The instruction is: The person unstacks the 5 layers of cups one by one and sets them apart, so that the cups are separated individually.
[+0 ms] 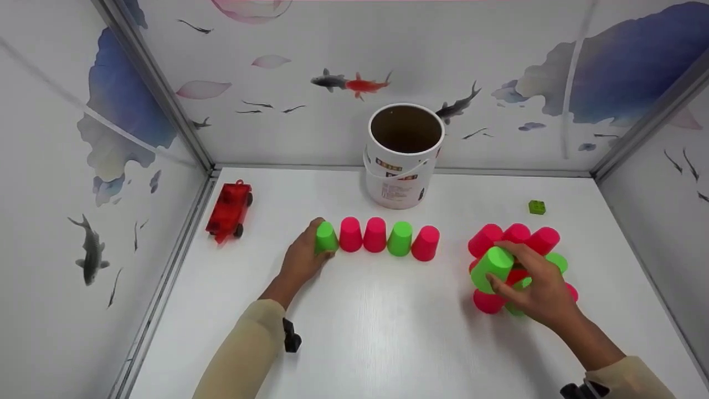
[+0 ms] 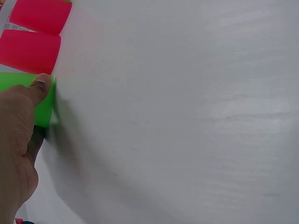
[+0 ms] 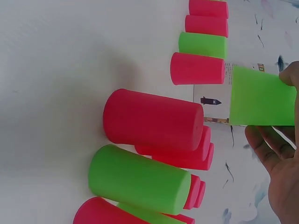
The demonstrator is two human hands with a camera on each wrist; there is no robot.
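Five upturned cups stand in a row mid-table. My left hand (image 1: 311,250) grips the green cup (image 1: 327,237) at the row's left end, thumb (image 2: 40,86) on its side (image 2: 29,99). To its right come two pink cups (image 1: 362,234), a green one (image 1: 399,238) and a pink one (image 1: 425,243). My right hand (image 1: 523,280) holds another green cup (image 1: 492,269) tilted, just above a heap of pink and green cups (image 1: 518,235) lying on their sides. In the right wrist view this held cup (image 3: 261,96) sits between my fingers (image 3: 266,149), apart from the nested stacks (image 3: 154,121).
A white open bucket (image 1: 404,160) stands at the back centre, behind the row. A red toy car (image 1: 230,210) is by the left wall, and a small green brick (image 1: 536,207) lies at the back right. Printed walls close in three sides.
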